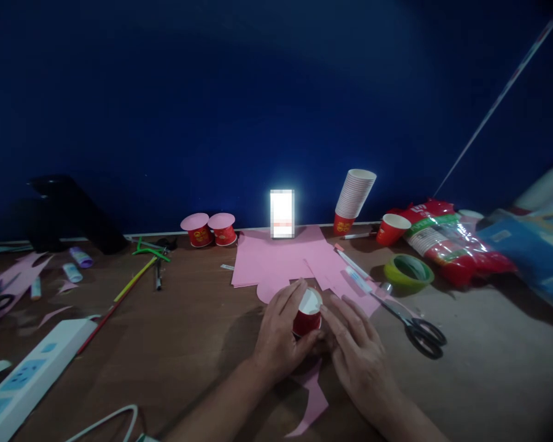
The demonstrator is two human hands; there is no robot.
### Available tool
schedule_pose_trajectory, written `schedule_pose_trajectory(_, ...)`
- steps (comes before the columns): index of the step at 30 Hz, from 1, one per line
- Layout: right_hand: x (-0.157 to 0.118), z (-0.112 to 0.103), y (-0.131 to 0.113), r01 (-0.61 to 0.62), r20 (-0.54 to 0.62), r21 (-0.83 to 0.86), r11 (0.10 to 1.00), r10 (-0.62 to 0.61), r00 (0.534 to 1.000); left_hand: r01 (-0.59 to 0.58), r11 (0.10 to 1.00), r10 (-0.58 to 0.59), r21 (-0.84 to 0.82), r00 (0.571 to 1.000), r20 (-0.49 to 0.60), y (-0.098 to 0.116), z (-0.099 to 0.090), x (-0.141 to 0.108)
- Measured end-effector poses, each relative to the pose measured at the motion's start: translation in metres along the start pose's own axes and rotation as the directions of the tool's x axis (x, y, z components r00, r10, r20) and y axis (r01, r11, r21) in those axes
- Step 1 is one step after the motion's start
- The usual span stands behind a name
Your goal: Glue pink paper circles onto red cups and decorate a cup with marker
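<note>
A small red paper cup (308, 319) with a white round end facing up is between my hands, low over the table. My left hand (281, 328) is closed around its left side, thumb across the front. From the right, my right hand (357, 344) presses its fingertips against the cup's upper edge; its thumb is mostly hidden. Just beyond the cup lie a pink paper disc (268, 291) and pink paper sheets (276, 255). A curved pink paper scrap (314, 402) lies below my hands. Whether the cup's upward end is its base or its opening, I cannot tell.
Two red cups with pink discs on top (199, 232) stand at the back. Rightward are a leaning cup stack (356, 196), a single cup (392, 228), green tape (408, 273), scissors (424, 337) and a red packet (447, 239). A power strip (37, 374) lies left.
</note>
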State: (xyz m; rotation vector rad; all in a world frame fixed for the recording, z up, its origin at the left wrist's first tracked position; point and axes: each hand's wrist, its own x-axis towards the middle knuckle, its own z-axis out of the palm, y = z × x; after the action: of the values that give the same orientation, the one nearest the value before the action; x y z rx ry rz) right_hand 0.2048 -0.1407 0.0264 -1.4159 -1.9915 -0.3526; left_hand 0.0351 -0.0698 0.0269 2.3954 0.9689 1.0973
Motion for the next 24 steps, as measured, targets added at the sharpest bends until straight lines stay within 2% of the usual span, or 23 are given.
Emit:
schedule_pose_trajectory(9,-0.0034,0.0038,0.0017,0.001,0.001,-0.029,1.000,-0.001,1.000,0.004,1.000,-0.004,-0.006,1.000,0.005,-0.0008,0.0010,-0.0002)
schedule_pose_trajectory(18,-0.0072,-0.0007,0.0006,0.068,0.052,-0.192,0.979,-0.060,0.997,0.006,1.000,-0.006,0.007,1.000,0.002,0.0001,-0.0003,0.0002)
schedule_pose_trajectory(24,-0.0074,-0.0002,-0.0010,0.082,0.078,-0.220,0.972,-0.066,0.995,0.007,1.000,-0.007,0.008,1.000,-0.005,-0.0002,0.0008,-0.0003)
